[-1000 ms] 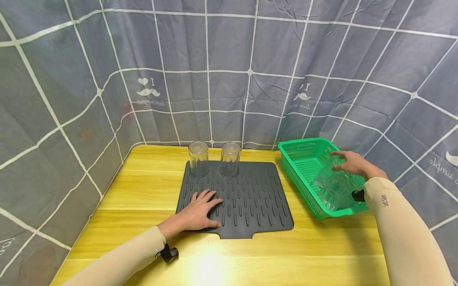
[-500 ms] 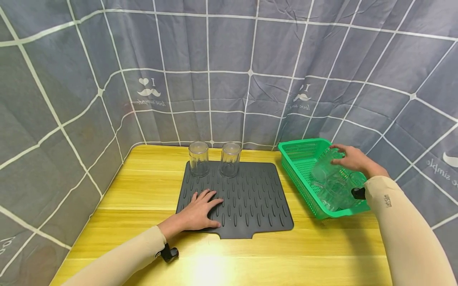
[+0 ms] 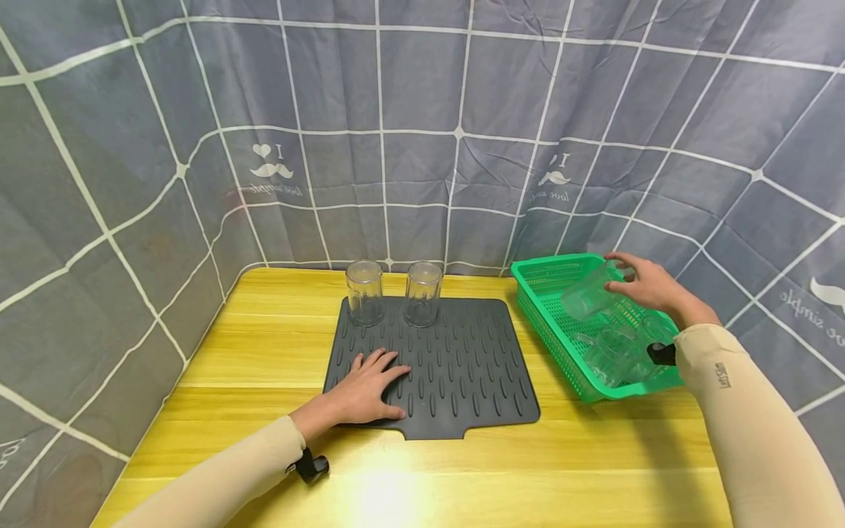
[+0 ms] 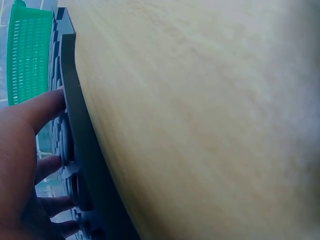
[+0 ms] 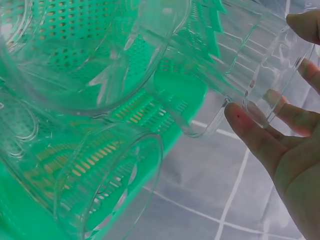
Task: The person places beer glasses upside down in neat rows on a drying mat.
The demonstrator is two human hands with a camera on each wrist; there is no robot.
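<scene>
My right hand (image 3: 650,288) grips a clear mug (image 3: 584,295) by one end, above the green basket (image 3: 551,331). The mug tilts, its other end pointing left and down; in the right wrist view its handle (image 5: 197,131) shows, and thumb and fingertips close round its end. Several more clear glass vessels (image 3: 610,359) lie jumbled in the basket. My left hand (image 3: 361,392) rests flat with spread fingers on the near left part of the dark ribbed mat (image 3: 462,367). Two clear glasses (image 3: 365,293) stand side by side along the mat's far edge.
The mat lies on a yellow wooden table (image 3: 277,323), with the basket standing just right of it. A grey curtain (image 3: 422,169) with white lines hangs behind the table and along both sides.
My right hand has drawn the mug up out of the pile, so its body now shows clear of the other vessels. The left hand stays put on the mat.
</scene>
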